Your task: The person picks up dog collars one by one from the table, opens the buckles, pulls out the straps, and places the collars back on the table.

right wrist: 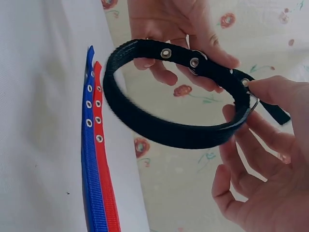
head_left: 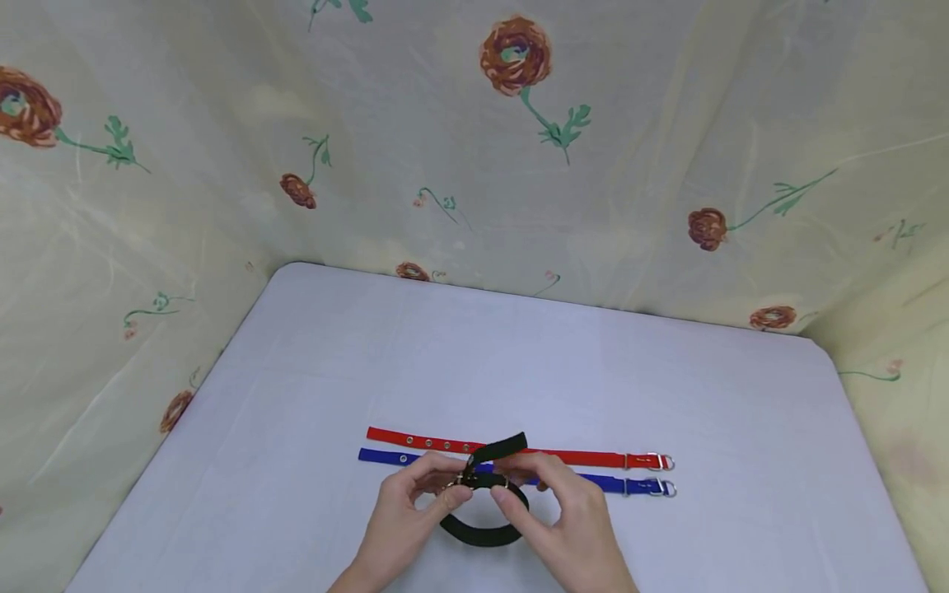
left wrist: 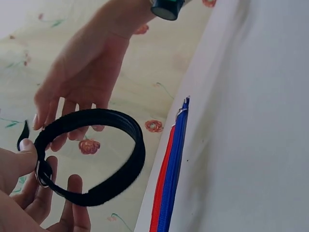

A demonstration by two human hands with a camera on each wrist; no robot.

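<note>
A black collar [head_left: 485,537], bent into a closed loop, is held over the near part of the table by both hands. My left hand [head_left: 400,517] pinches it beside the metal buckle, thumb on the near side. With thumb and fingers, my right hand [head_left: 569,512] grips the band a little to the right. The strap's loose end [head_left: 502,447] sticks up from the buckle, pointing right. In the right wrist view, metal eyelets [right wrist: 166,53] show along the collar [right wrist: 164,130]. The left wrist view shows a metal ring [left wrist: 42,174] near the left fingers.
A red collar [head_left: 586,457] and a blue collar [head_left: 608,483] lie flat and parallel behind the hands, their metal rings at the right. They rest on a white-covered table [head_left: 556,362]. Flower-patterned cloth [head_left: 415,107] rises around its back and sides.
</note>
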